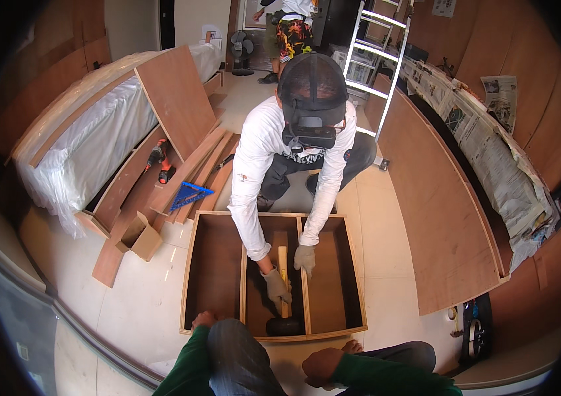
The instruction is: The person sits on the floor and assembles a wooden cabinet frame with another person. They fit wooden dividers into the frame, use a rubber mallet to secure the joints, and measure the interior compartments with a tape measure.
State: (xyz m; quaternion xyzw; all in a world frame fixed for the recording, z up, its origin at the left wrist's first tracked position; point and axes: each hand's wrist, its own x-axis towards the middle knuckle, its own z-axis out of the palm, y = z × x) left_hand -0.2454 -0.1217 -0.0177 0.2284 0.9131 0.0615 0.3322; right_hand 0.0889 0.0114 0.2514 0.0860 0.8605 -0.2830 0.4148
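Note:
A shallow wooden box [243,270] with two dividers and dark inner walls lies on the floor before me. My left hand [204,320] has its fingers curled on the box's near left corner. My right hand [320,366] rests low by my right leg, apart from the box; its fingers are mostly hidden. Opposite me a person crouches and holds a mallet [283,270] with a wooden handle and black head, in a gloved hand [276,288]. The mallet head is down in the middle compartment near my side. The person's other gloved hand [305,258] grips the right divider.
Left lie wood strips [204,155], a blue triangular square [190,195], a cordless drill [162,162] and an open carton [140,237]. A large wooden panel [426,204] lies at the right. Behind stand a ladder [373,89], a fan [241,49] and another person [292,33].

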